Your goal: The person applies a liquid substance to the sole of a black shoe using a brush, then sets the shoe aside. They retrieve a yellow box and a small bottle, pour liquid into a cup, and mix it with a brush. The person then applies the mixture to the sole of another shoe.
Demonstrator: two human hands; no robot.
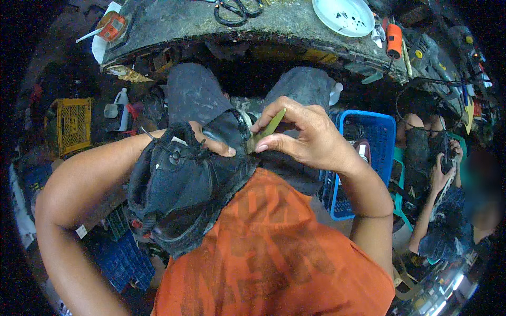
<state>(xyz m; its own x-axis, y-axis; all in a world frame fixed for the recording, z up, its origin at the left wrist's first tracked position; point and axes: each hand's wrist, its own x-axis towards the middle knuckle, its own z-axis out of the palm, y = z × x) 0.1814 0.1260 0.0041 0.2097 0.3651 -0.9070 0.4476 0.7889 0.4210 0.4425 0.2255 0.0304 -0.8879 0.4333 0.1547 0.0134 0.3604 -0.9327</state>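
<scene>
A black shoe point(179, 184) rests against my chest, over my orange shirt. My left hand point(213, 145) is mostly hidden behind the shoe; only the thumb shows, pressing on its upper edge. My right hand point(303, 134) pinches a small flat olive-green tool point(270, 127) between thumb and fingers, its tip touching the shoe's rim near the toe. My knees in dark trousers sit below a worn workbench point(174, 23).
On the bench lie black scissors point(238, 10), a white plate point(343, 16) and an orange tool point(393, 39). A blue crate point(377, 131) stands at my right, a yellow crate point(74, 124) at the left. Another person point(445, 174) sits at the right, handling a dark item.
</scene>
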